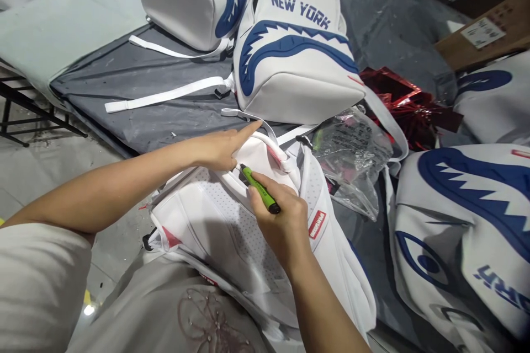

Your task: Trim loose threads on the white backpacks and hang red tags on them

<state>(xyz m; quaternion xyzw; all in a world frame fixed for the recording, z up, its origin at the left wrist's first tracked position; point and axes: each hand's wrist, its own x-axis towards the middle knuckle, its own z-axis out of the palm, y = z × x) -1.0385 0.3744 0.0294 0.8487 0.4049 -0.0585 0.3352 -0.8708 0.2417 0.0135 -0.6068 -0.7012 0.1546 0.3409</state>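
A white backpack (265,265) lies before me, its dotted padded back panel facing up and one strap bearing a red label. My right hand (281,204) grips a green marker pen (259,190) with black ends. The pen's far end points at the backpack's upper edge, close to my left thumb. At that edge, my left hand (219,149) holds the white material, index finger stretched out along it and the other fingers partly hidden. Just beyond the fingertip, a thin white strap (242,115) loops up from the bag.
A white backpack reading NEW YORK (298,66) stands beyond, beside another white backpack (178,5). At right lie a third one (455,231), a clear plastic bag (351,154) and crumpled red foil (409,105). A dark grey cover (165,83) drapes the table.
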